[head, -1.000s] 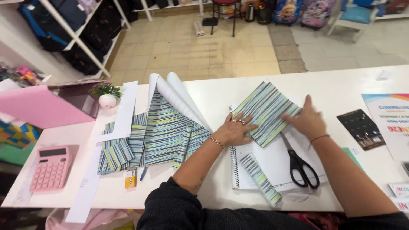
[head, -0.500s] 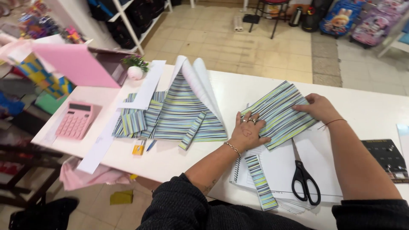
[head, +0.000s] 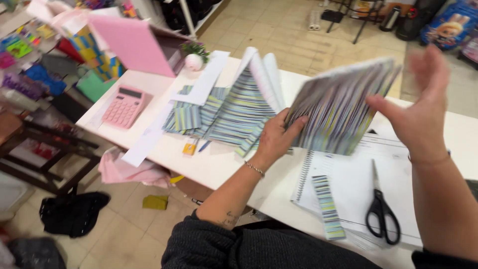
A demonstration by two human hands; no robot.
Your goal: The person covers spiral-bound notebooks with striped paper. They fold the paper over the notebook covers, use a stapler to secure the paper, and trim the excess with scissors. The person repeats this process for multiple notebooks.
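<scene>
My left hand (head: 276, 138) grips the lower left edge of a striped-paper-wrapped flat item (head: 341, 107), lifted off the white table (head: 219, 167) and blurred. My right hand (head: 423, 107) is spread open at its right side, thumb touching the paper's edge. Below them lies a spiral notebook (head: 348, 184) with a loose striped strip (head: 327, 206) and black scissors (head: 382, 211) on it. A larger sheet of striped wrapping paper (head: 234, 112) lies crumpled to the left, with an open book standing on it.
A pink calculator (head: 124, 105) sits at the table's left end, near white paper strips (head: 149, 139), a small potted plant (head: 194, 56) and a pink box lid (head: 132, 42). Pink cloth (head: 129, 172) hangs below the table edge. Cluttered shelves stand at left; dark cloth lies on the tiled floor.
The striped wrapped item has been lifted off the notebook and tilted up. My right hand has come off its top and spread open. The view has swung left.
</scene>
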